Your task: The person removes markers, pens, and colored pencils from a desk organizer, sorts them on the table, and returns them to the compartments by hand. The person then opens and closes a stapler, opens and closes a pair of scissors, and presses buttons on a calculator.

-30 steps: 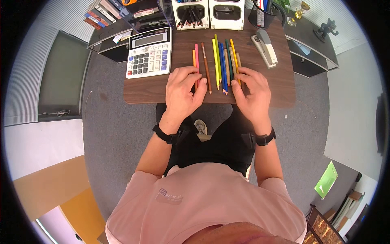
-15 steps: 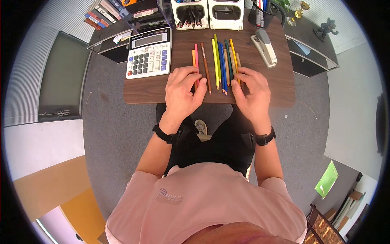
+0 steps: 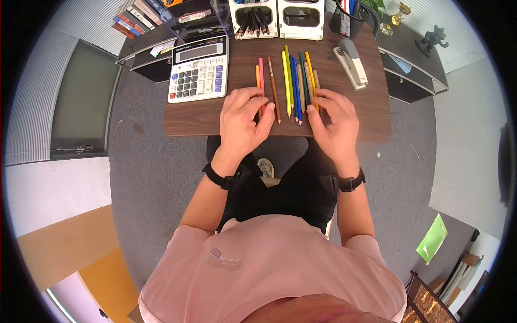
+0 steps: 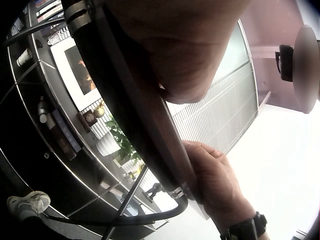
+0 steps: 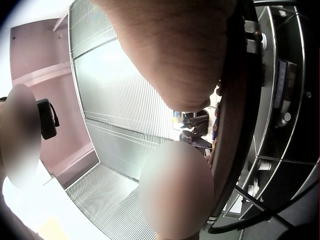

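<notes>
My left hand (image 3: 242,118) rests at the table's near edge, its loosely bent fingers over an orange pencil (image 3: 258,78) and a pink pencil (image 3: 262,75). Just right of its thumb lies a brown pencil (image 3: 273,86). A row of colored pencils, among them a bright yellow one (image 3: 286,86), a blue one (image 3: 295,99) and a dark green one (image 3: 305,86), lies between the hands. My right hand (image 3: 338,118) rests with relaxed fingers at the row's right end, touching a tan pencil (image 3: 316,81) beside a golden-yellow pencil (image 3: 309,67). The wrist views show mainly palms and the table edge.
A white calculator (image 3: 197,75) lies left of the pencils, a grey-and-white stapler (image 3: 351,64) right of them. Behind stand a white holder (image 3: 253,35) with dark pencils, a second white holder (image 3: 301,32) and a black mesh pen cup (image 3: 343,26). The table (image 3: 194,126) is brown wood.
</notes>
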Demonstrator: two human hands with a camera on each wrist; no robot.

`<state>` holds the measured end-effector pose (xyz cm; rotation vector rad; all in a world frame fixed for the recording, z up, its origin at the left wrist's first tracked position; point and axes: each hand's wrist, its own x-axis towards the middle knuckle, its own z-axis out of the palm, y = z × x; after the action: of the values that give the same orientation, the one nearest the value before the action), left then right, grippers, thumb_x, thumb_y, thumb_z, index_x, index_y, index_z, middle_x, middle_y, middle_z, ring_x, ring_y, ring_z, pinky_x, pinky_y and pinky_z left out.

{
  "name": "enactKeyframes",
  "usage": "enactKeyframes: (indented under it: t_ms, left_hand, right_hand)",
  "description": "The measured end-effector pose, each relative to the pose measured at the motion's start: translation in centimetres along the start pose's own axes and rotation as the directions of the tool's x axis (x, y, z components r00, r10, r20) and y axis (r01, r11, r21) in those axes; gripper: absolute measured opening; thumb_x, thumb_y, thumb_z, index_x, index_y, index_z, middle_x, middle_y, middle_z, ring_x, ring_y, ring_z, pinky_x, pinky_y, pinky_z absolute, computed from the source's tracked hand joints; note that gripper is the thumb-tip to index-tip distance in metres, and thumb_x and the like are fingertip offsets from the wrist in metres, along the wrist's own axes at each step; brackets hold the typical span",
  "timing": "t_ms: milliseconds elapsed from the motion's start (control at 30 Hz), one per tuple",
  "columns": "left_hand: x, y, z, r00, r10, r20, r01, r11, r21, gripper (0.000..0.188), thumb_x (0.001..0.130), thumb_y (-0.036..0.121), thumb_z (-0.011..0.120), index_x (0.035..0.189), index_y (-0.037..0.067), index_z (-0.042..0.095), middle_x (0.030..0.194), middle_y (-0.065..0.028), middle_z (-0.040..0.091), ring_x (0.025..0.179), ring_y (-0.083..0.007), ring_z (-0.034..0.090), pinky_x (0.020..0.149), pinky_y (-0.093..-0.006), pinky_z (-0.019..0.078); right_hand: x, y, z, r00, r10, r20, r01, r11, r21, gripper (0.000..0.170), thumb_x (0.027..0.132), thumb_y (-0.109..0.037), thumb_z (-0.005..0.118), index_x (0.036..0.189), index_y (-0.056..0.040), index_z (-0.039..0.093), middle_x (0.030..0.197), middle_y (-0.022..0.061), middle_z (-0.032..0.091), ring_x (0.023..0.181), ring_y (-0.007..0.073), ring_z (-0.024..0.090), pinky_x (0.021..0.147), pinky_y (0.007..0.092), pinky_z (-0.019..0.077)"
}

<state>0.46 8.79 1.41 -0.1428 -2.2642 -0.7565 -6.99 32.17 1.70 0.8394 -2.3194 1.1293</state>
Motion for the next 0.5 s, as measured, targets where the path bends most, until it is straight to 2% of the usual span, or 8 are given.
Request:
enactKeyframes:
  t_ms: [500]
  left_hand:
    - [-0.09, -0.09, 0.02, 1.000, 0.011, 0.001, -0.011, 1.000, 0.009, 0.011, 0.091, 0.009, 0.086, 0.098, 0.001, 0.082, 0.113, -0.0112, 0.079, 0.101, -0.0337, 0.074, 0.092, -0.0449, 0.0593]
  right_hand:
    - [-0.06, 0.05, -0.02, 1.000, -0.002, -0.004, 0.002, 1.000, 0.010, 0.017, 0.094, -0.011, 0.087, 0.110, -0.0036, 0.085, 0.125, 0.0111, 0.083, 0.110, 0.0346, 0.077, 0.102, 0.0465, 0.0587]
